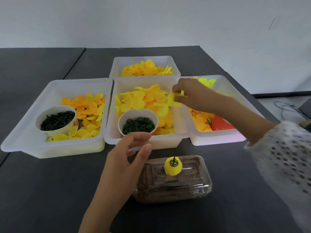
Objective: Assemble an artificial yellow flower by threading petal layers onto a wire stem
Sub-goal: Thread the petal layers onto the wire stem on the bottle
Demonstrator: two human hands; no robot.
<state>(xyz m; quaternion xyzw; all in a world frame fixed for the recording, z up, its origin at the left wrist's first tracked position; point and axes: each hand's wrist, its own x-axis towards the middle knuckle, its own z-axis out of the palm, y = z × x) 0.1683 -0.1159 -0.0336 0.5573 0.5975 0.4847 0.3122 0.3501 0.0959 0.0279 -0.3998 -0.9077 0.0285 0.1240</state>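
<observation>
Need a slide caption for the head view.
Right hand pinches a yellow petal layer over the middle tray; left hand open.

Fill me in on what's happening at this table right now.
A person is putting together a yellow artificial flower. Their right hand pinches a yellow petal layer above the middle tray, which holds more petals and a cup of green rings. The left hand hovers open near that cup, holding nothing. In front, a partly built flower stands on its stem on a clear plastic box, a green ring on top.
</observation>
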